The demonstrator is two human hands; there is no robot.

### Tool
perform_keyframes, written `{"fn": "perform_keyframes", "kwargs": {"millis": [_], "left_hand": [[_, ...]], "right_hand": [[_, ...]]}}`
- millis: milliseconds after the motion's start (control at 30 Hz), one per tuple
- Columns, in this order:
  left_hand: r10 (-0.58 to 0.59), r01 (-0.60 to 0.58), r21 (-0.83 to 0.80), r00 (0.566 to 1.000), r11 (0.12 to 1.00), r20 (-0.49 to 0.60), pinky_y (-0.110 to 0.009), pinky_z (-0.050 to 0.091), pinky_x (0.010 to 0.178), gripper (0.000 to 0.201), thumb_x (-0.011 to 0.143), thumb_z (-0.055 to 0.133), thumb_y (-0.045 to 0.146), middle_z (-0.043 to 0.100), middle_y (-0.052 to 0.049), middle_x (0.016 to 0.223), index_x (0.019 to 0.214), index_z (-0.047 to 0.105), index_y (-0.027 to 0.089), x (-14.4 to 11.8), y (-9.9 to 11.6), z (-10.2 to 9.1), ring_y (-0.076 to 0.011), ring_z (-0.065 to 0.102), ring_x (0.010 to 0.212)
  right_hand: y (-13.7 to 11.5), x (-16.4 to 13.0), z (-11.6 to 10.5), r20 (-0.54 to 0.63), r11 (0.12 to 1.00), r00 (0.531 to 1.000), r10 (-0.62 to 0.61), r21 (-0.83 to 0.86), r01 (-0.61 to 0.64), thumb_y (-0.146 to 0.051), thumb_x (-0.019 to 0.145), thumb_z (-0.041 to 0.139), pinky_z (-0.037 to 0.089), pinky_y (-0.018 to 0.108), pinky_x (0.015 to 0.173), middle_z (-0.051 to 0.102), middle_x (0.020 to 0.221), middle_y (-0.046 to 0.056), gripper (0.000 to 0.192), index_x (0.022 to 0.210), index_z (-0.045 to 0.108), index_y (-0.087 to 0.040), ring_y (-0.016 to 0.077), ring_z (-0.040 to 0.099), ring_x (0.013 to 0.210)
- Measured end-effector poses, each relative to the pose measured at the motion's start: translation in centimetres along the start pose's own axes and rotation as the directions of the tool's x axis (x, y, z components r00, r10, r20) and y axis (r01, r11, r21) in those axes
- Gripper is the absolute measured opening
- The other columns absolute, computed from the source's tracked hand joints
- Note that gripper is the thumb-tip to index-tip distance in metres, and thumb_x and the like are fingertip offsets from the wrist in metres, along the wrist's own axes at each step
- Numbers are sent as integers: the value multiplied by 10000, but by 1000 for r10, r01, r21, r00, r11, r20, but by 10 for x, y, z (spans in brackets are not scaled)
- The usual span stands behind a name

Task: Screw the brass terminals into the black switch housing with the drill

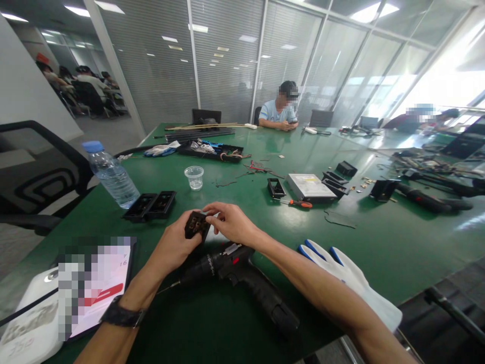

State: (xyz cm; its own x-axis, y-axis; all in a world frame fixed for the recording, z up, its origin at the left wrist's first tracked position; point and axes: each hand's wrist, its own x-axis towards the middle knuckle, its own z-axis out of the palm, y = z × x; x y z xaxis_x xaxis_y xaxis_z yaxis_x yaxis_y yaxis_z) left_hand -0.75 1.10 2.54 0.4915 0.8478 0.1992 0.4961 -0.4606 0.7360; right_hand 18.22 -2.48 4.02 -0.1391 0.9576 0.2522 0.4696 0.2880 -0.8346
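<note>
The green table [401,227] fills most of the working area, and both of the wearer's arms extend over its near side. The right forearm [303,273] enters from the lower right corner and runs long and slanting up to the left; the left forearm [151,273], shorter in view and banded in black at the wrist, rises from the bottom edge toward the right, so that the two converge near the middle. Beneath them a black power drill [242,273] lies on its side, bit toward the left and handle toward the lower right. A white glove with blue edging [356,283] lies beyond the right forearm, partly covered by it. The left hand [178,240] is clamped on a small black block [196,226], its thumb along the lower side and the fingers wrapped about the left. The right hand [233,222] is half curled, palm down, with thumb and forefinger brought in at the block's right edge; whether these tips pinch anything cannot be told. The block is held raised over the table, just past the drill's front end and to the right of two joined black trays [151,206]. Its face with brass-coloured parts is tilted up toward the wearer; its long axis cannot be determined, since fingers hide the sides
</note>
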Motion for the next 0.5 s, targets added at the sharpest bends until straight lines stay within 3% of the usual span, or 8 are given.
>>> {"fn": "perform_keyframes", "kwargs": {"millis": [167, 500], "left_hand": [[23, -22, -7, 1000, 1000, 21, -287, 467, 798, 495, 747, 593, 213, 686, 3, 1032, 1239, 549, 238, -2, 4, -2, -173, 645, 898], [19, -21, -28, 997, 999, -77, -295, 465, 849, 474, 770, 589, 236, 692, 0, 1072, 1244, 577, 247, -5, 9, -3, -175, 645, 945]], "right_hand": [[4, 1, 1, 2, 1000, 1000, 6, 13, -6, -214, 904, 565, 484, 237, 571, 734, 967, 25, 242, 1133, 643, -212, 84, 625, 553], [-8, -4, 1, 12, 1000, 1000, -23, 13, 23, -229, 912, 555, 471, 234, 550, 726, 966, 17, 273, 1173, 633, -228, 87, 621, 556]]}}
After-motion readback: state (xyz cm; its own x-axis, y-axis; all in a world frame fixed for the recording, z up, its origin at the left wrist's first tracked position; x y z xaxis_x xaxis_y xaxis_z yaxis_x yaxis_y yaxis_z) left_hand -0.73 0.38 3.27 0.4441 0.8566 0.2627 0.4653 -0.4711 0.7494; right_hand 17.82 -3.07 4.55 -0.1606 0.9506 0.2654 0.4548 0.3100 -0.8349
